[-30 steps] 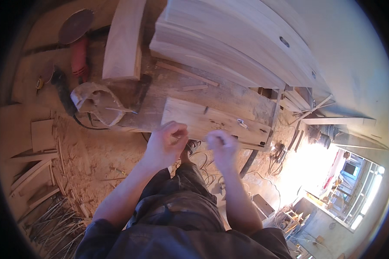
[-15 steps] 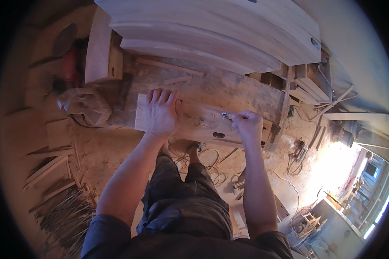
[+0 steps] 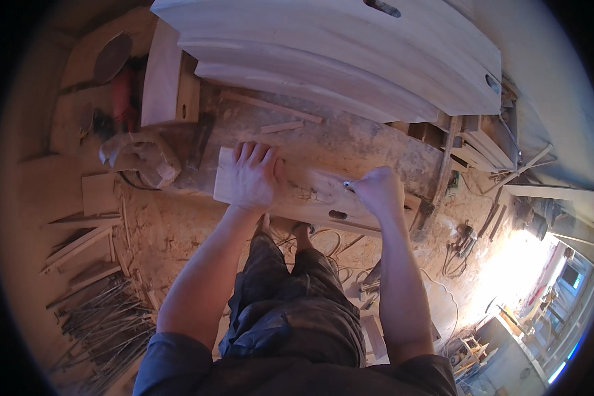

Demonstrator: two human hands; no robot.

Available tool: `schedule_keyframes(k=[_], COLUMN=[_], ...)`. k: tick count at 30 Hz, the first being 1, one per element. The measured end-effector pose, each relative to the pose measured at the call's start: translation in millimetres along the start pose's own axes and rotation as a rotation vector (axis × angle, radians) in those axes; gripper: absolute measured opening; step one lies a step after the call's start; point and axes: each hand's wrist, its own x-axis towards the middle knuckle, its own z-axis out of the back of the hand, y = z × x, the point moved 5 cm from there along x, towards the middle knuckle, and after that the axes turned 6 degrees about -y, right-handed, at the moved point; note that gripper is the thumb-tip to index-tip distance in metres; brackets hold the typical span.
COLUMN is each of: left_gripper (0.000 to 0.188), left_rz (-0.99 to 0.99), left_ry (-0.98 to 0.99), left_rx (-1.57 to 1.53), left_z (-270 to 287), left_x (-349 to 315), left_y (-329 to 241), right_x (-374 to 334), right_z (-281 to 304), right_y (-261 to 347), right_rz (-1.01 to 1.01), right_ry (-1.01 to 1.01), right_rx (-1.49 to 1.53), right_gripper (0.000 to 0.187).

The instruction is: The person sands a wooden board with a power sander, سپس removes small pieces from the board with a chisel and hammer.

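Note:
A pale wooden board [image 3: 297, 212] lies across the bench in front of me, with an oblong slot [image 3: 337, 214] along its near side. On its left end my left hand [image 3: 252, 178] rests flat, palm down, fingers stretched to the far edge. My right hand [image 3: 381, 191] is closed round a small tool with a shiny metal tip [image 3: 348, 185]; its handle is hidden in my fist. The tip meets the board's top beyond the slot. Between my hands the surface shows a rough, dark-marked patch [image 3: 308, 195].
Large curved pale panels [image 3: 336, 59] stand beyond the bench [image 3: 369, 145]. At left are an upright wooden block [image 3: 165, 79], a crumpled bag [image 3: 138, 160] and a red tool [image 3: 123, 99]. Cables [image 3: 336, 244], a power tool [image 3: 465, 244] and thin sticks [image 3: 105, 317] lie on the floor.
The view has shifted a little, so the scene sits lower and further right. My right fist has turned over the tool, leaving less metal visible. My left hand stays on the board.

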Motion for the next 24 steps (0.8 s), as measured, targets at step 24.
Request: schedule_keyframes(k=[24], left_gripper=[0.022], left_rz=[-0.012], left_ry=[0.04], left_rx=[-0.02], left_z=[-6.6], left_x=[0.0], left_y=[-1.0], right_x=[-92.6], right_z=[-149.5], right_y=[-307.0], right_rz=[-0.571], right_ry=[-0.357], right_rx=[0.721], right_gripper=[0.024])
